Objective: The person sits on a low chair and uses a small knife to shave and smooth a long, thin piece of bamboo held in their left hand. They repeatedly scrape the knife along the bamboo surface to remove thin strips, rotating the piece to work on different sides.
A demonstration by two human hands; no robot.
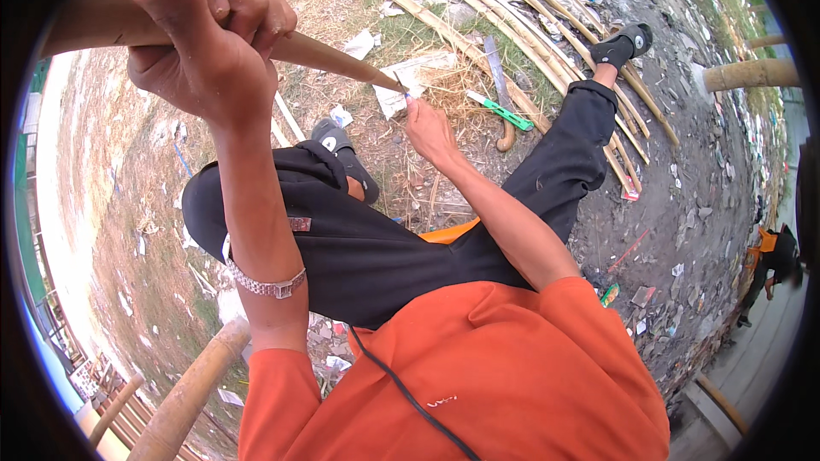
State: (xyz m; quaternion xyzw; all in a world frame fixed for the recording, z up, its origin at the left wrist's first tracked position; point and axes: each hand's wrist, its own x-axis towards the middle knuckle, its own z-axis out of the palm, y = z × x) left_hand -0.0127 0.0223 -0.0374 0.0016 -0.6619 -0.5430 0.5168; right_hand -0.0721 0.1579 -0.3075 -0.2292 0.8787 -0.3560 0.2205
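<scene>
Orange short-sleeved shirt (478, 376), black trousers (384, 248), black sandals (622, 43), silver wristwatch (266, 283), thin black cable (401, 388).

Bamboo pole (329, 55): tan, tapered to sharp tip, held raised, slanting down rightward. Small blade (401, 84): thin, bluish, touching pole tip, above littered ground.

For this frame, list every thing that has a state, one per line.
left hand: raised, fist closed around the bamboo stick
bamboo stick: held up, pointed end toward the right hand
right hand: at the stick's tip, pinching a small blade
small blade: touching the stick's tip
machete: lying on the ground, unheld
green-handled tool: lying on the ground beside the machete
bamboo strips: lying side by side on the ground
</scene>
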